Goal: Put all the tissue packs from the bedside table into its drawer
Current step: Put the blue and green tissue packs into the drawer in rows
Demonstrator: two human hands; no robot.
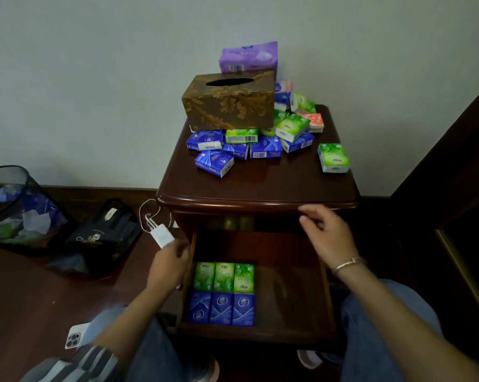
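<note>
Six packs already line the open drawer (288, 285) at lower centre, both the left hand (172, 260) and right hand (326, 232) loosely open and empty, so next comes reaching up for the tissue packs (249, 144) heaped on the tabletop (260, 186).

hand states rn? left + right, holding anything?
Left hand: at the open drawer's left edge, fingers curled; grip cannot be told.
Right hand: open, empty, just below the table top's front edge.

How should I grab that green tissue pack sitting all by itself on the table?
Pinch the lone green tissue pack across its two long sides, coming from above. It lies flat, apart from the pile, with bare dark wooden tabletop around it, near the right hand.
</note>
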